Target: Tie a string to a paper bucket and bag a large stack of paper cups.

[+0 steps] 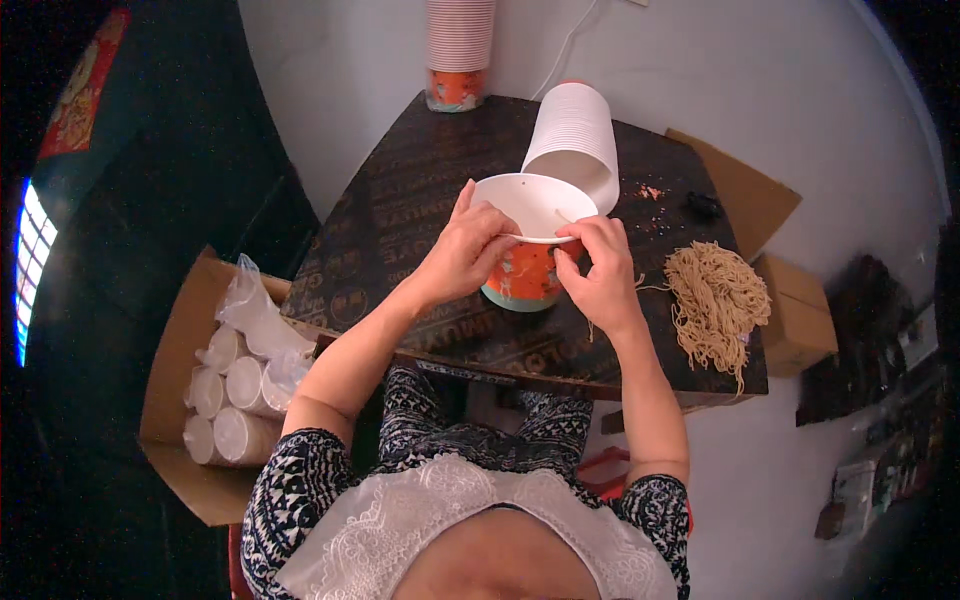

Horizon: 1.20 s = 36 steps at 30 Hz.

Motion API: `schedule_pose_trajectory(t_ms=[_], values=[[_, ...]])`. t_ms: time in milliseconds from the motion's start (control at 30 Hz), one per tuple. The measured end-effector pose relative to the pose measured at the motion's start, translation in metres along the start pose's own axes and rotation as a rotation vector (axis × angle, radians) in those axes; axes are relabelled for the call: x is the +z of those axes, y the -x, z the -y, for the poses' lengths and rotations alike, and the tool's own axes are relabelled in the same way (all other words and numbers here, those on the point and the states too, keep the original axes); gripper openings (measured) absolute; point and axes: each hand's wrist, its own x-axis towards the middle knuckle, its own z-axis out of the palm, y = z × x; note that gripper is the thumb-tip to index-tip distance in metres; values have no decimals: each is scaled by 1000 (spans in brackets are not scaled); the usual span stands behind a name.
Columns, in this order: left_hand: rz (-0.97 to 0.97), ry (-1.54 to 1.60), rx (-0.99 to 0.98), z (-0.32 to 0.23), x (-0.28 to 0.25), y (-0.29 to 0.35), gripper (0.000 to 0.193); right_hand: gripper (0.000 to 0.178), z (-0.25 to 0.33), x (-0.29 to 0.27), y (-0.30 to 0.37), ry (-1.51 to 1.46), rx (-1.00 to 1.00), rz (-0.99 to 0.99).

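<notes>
A large paper cup (528, 268) with an orange and pale green printed outside and a white inside stands upright on the table before me. My left hand (468, 246) is closed on the left part of its near rim. At the right of that rim, my right hand (600, 268) pinches a thin tan cord (562, 215), one bit showing inside the cup and another hanging below the hand. The fingers hide where cord and cup meet. To the right lies a tangled heap of tan cords (718, 305).
Behind the cup, a nested stack of white cups (575, 135) lies on its side on the dark table (400, 200). Another stack (460, 50) stands at the far edge. Small orange bits (650, 192) are scattered nearby. A cardboard box (165, 400) of bagged cups is at left.
</notes>
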Motion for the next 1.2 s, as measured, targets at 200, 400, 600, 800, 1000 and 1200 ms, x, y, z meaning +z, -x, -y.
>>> schedule_pose_trajectory(t_ms=[200,400,600,800,1000,1200], values=[[-55,-1,26,-11,3,-3,4,24,-1,3,3,54,-8,-28],[-46,-21,22,-13,5,-1,8,24,-1,3,6,63,-12,-34],[-61,-40,30,-20,7,1,3,26,-3,5,13,84,-14,-47],[-69,-51,32,-24,10,6,2,29,-1,5,19,83,-11,-49],[102,-105,-99,-39,0,5,9,29,-1,11,33,96,-4,-24],[632,44,-173,-30,-10,-30,17,28,1,10,38,105,-36,-30]])
